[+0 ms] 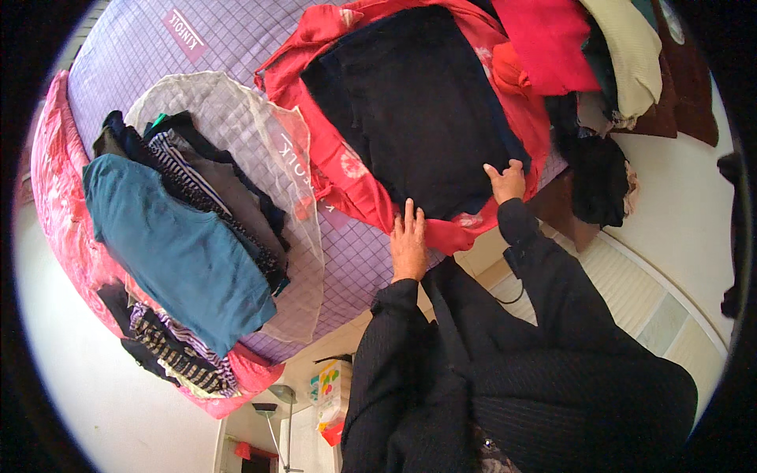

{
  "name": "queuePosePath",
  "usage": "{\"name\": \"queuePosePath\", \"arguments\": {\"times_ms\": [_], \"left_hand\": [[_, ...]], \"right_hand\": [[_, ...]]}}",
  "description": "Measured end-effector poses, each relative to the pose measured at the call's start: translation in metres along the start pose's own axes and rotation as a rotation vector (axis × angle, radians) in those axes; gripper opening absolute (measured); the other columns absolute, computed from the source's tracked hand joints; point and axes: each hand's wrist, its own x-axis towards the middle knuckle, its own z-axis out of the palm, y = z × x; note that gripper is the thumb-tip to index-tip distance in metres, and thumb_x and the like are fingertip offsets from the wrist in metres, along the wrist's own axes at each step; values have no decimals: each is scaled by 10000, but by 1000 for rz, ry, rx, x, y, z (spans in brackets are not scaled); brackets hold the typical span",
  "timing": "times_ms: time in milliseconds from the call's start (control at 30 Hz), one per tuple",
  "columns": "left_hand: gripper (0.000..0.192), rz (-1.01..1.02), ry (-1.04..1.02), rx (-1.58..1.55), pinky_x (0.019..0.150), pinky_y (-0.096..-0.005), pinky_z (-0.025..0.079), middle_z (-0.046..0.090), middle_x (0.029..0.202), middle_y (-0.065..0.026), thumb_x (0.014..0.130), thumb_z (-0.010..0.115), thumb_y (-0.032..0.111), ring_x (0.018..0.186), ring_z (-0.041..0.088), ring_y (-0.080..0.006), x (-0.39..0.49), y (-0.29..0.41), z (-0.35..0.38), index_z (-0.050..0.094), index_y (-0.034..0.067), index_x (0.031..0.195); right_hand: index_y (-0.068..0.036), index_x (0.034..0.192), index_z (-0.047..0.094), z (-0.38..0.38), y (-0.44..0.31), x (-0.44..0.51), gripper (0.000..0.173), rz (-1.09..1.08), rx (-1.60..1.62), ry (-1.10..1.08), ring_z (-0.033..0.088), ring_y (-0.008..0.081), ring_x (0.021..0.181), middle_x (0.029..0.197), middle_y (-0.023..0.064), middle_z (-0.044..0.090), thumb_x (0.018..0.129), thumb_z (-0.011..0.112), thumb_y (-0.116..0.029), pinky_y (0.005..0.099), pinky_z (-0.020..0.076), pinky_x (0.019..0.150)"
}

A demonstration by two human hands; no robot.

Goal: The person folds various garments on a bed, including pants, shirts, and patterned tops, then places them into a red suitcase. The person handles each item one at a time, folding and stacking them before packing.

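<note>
A folded black garment (414, 112) lies before me, with dark blue fabric (511, 139) showing at its right edge. Spread beneath it is a red cloth (349, 159) with pale printed patterns. My left hand (410, 245) rests flat at the garment's near left corner, fingers extended over its edge and the red cloth. At the near right corner, my right hand (507, 183) touches the fabric with thumb and forefinger apart; its other fingers are partly hidden.
A purple checked bedcover (236, 35) lies underneath. To the left, folded clothes, a teal shirt (177, 236) on top, overlap a sheer white mesh cloth (301, 284). Pink bedding (65, 195) hangs at the far left. More clothes, including a cream knit (627, 59), are piled at the upper right.
</note>
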Motion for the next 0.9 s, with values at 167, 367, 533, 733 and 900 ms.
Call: {"name": "queuePosePath", "arguments": {"times_ms": [167, 367, 533, 733, 900], "left_hand": [[562, -45, -81, -178, 1085, -498, 393, 349, 1566, -168, 816, 651, 77, 1287, 465, -408, 5, 1, -10, 518, 9, 1358], [842, 42, 137, -237, 1169, -510, 294, 332, 1561, -235, 752, 775, 143, 1454, 293, -430, 27, 36, -41, 379, 6, 1482], [1043, 5, 223, -746, 1192, -449, 271, 287, 1604, -225, 721, 817, 93, 1499, 267, -354, 42, 53, -54, 215, 6, 1568], [387, -557, 391, -1471, 869, -282, 522, 680, 1143, -62, 1018, 603, 285, 993, 653, -146, 49, -7, -76, 617, 15, 1294], [463, -562, 359, -2057, 1041, -409, 487, 629, 1329, -129, 998, 625, 295, 1187, 625, -277, 56, -55, -91, 575, -25, 1328]], "right_hand": [[40, 1146, 611, -4, 24, 42, 696, -55, -23, -145, 620, 392, 1116, 1204, 283, 626, 719, 849, -454, 442, 485, 958], [40, 1125, 663, -38, -17, 19, 473, -118, 550, -473, 670, 246, 974, 1077, 128, 711, 821, 792, -299, 334, 511, 891], [16, 1048, 655, -76, -135, -73, 306, -531, 714, -520, 671, 255, 896, 976, 159, 699, 863, 719, -219, 380, 529, 814], [-8, 1161, 637, -58, -199, -135, 320, -705, 852, -742, 625, 248, 1113, 1247, 144, 584, 889, 725, -151, 343, 553, 886], [-19, 1232, 612, 0, -90, -101, 342, -223, 715, -296, 646, 140, 908, 1071, 76, 658, 923, 697, -139, 286, 537, 801]]}}
